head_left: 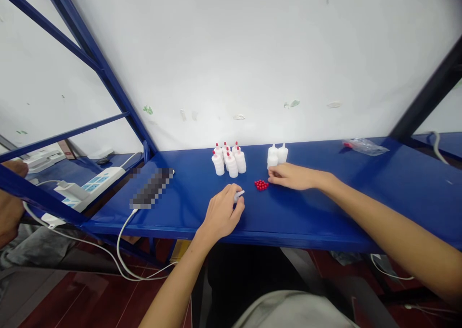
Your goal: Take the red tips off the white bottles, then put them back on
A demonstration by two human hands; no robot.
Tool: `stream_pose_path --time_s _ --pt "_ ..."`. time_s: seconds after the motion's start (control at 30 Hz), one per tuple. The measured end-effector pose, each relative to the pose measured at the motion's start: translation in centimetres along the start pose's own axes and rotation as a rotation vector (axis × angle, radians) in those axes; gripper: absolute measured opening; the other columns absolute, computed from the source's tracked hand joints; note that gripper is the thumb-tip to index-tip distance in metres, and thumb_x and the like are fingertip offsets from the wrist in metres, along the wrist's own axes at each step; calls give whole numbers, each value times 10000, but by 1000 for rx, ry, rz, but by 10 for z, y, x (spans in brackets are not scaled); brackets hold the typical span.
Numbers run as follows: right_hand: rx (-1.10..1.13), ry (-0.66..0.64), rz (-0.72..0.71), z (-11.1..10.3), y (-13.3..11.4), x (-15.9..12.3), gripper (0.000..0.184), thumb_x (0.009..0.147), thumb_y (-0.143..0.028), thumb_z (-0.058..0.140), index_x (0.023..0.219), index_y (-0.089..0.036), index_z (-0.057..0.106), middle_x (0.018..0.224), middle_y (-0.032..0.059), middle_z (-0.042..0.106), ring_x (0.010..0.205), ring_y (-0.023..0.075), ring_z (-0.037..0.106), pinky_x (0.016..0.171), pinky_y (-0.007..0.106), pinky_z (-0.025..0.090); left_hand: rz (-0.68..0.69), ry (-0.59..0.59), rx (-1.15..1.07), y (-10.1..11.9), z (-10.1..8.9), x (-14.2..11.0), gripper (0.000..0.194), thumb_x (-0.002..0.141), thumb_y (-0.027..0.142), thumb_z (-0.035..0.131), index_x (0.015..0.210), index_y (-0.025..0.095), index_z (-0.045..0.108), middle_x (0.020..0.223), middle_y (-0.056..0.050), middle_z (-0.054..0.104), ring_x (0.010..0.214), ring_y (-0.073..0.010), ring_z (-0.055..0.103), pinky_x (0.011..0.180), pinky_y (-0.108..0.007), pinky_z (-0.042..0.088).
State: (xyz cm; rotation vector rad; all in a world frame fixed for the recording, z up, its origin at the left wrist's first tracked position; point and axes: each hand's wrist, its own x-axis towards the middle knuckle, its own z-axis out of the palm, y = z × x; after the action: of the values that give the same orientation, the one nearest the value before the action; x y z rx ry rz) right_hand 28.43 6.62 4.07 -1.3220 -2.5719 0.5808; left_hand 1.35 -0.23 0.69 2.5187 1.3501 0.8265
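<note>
My left hand point(224, 209) is wrapped round a white squeeze bottle point(238, 195) near the table's front edge. Only the bottle's uncapped nozzle and shoulder show, tilted to the right. My right hand point(291, 175) is at the right edge of a small pile of red caps point(261, 185), its fingers closed together; whatever they pinch is hidden. Behind it stand a few white bottles with bare nozzles point(273, 157), one partly covered by the hand. To the left, several white bottles with red caps point(231, 165) stand upright in a group.
A pixelated dark device point(153, 188) lies at the table's left, with a white cable point(121, 232) running down from it. A clear plastic bag point(366, 146) with something red lies at the back right. A power strip point(94, 186) and another person's hand point(12, 203) are beyond the blue frame.
</note>
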Motion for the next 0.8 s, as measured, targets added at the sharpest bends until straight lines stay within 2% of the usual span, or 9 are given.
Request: stream_pose_path --time_s 0.1,0.23,0.33,0.43,0.5,0.63,0.8 --pt "53 -148 89 1 0 1 328 915 -494 476 794 -192 520 672 10 535 589 142 433 558 287 322 -16 -20 -14 0 0 0 202 986 254 365 1135 226 499 990 -22 637 841 -178 612 731 -296 428" --pt "105 -182 120 0 -2 3 419 877 -584 518 807 -174 574 680 12 540 601 137 439 566 287 324 -18 -52 -20 -1 1 0 280 990 292 385 1254 241 465 1039 -31 646 858 -183 628 749 -302 447" --pt "138 -162 101 0 1 5 453 840 -619 564 805 -170 605 679 8 542 601 133 447 563 283 327 -24 -70 -27 -1 2 1 299 990 322 409 1278 255 451 1061 -23 648 845 -177 632 745 -299 451" --pt "163 -160 68 0 1 5 403 825 -571 609 825 -169 633 697 12 572 603 132 468 560 275 336 -26 -70 -27 -1 3 1 304 989 344 430 1279 258 452 1057 -18 650 831 -173 632 752 -301 447" --pt "158 -112 58 -1 -3 4 357 836 -521 611 835 -165 638 700 15 586 598 131 476 561 273 341 -27 -71 -30 -1 3 2 312 986 358 443 1281 255 457 1015 -15 651 813 -174 628 741 -298 439" --pt "211 73 -4 2 -21 0 327 900 -476 541 848 -165 626 656 -3 553 579 122 450 560 265 329 -36 -76 -64 -1 3 2 326 977 384 476 1277 257 468 925 -1 645 773 -173 611 712 -288 417" --pt "389 57 -218 28 -50 2 343 953 -481 473 903 -173 615 646 -30 498 574 109 396 551 247 315 -52 -38 -110 -2 3 3 355 955 448 525 1254 261 485 785 34 626 700 -167 577 776 -312 397"
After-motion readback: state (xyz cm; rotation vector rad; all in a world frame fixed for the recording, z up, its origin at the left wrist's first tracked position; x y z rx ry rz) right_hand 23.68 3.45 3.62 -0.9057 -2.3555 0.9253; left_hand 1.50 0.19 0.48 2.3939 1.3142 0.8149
